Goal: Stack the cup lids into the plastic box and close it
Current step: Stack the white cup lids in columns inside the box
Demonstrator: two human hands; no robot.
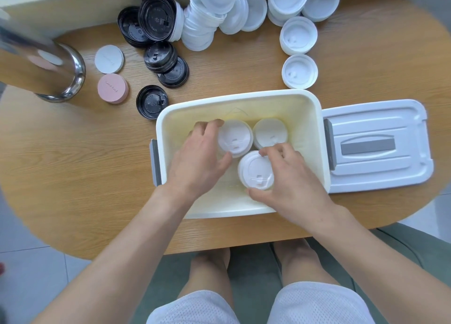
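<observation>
Both hands are down inside the open plastic box [314, 138], which sits on the wooden table [85, 167] close to the person's edge.

Left hand [200, 162]: fingers spread and curled round the left side of a stack of white lids [234, 138] in the box, fingertips on its far rim, thumb on its near rim. A loose grasp, hand roughly half open.

Right hand [290, 179]: wrapped round a second white stack [256, 169], thumb under the near edge, fingers arched over the right and far side. This stack leans, top face tilted toward the person. It sits just right of the left thumb and touches the first stack.

Third white stack [269, 132] stands just beyond the right hand's fingertips, beside the first stack. Neither hand is on it.

Box lid [375, 147] lies flat on the table to the right of the right hand, against the box wall, grey handle up.

Beyond both hands, across the table: loose white lids [299, 34] in piles and short stacks ahead of the right hand; black lids [158, 30] ahead and to the left of the left hand; one pink lid [112, 88] and one flat white disc [109, 58] farther left, next to a shiny metal container [48, 64].
</observation>
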